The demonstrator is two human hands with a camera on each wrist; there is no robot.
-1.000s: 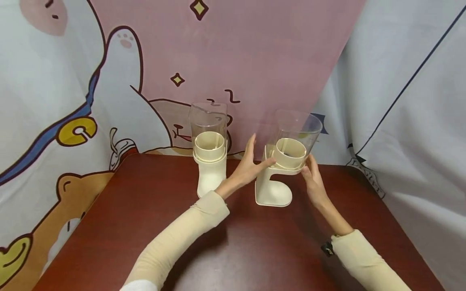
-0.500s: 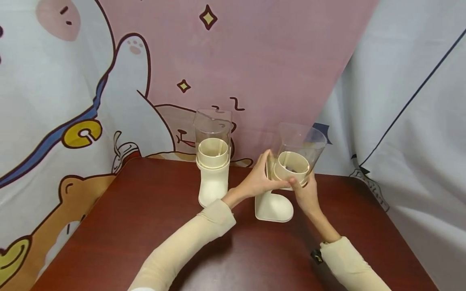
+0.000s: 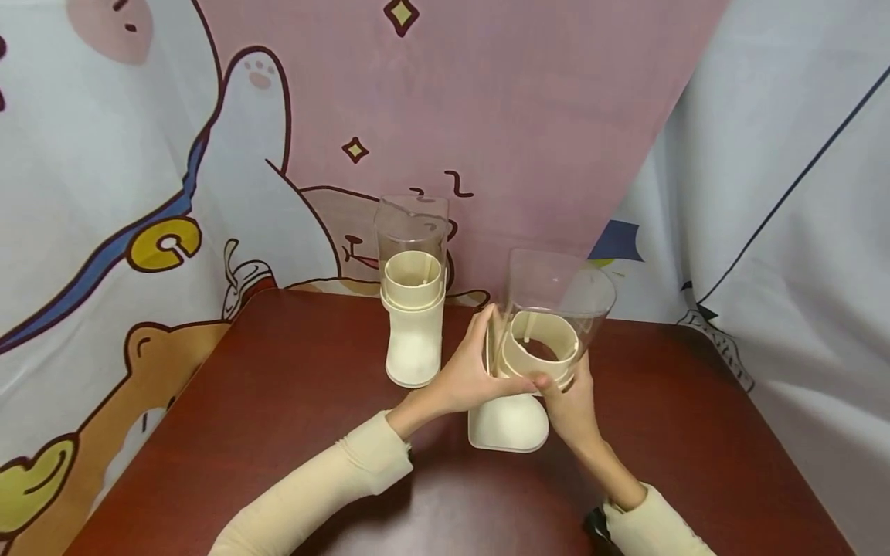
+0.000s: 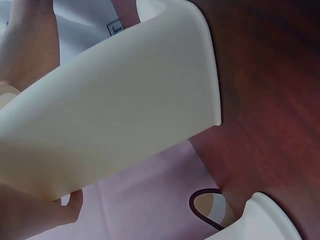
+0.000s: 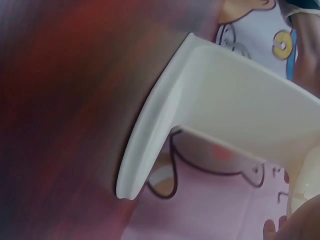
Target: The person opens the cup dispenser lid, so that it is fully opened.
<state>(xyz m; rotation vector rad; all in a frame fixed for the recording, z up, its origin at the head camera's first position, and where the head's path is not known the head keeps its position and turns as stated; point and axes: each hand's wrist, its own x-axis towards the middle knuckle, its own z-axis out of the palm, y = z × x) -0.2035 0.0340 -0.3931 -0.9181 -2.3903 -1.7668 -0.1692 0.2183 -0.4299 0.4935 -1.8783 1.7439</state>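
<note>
A cream dispenser stand [image 3: 510, 425] with a rounded foot carries a ring and a flared clear container [image 3: 559, 282]. My left hand [image 3: 459, 377] grips its left side just below the container, thumb across the front. From the right, my right hand [image 3: 574, 405] holds the same ring area, its thumb meeting the left thumb. In the left wrist view the stand's flat back [image 4: 120, 95] fills much of the frame, its foot close to the table. The right wrist view shows the upright [image 5: 235, 95] from the side, with fingertips [image 5: 270, 229] at the ring.
A second cream stand [image 3: 413, 347] with a clear container [image 3: 412, 224] stands upright to the left, behind my left forearm. The dark red-brown table [image 3: 313, 363] ends at a printed cloth backdrop [image 3: 528, 100]; a white cloth [image 3: 786, 232] hangs at the right.
The right stand has come nearer to me and slightly left, carried by both hands. My left hand has closed in against it, and the right hand has moved round to its front.
</note>
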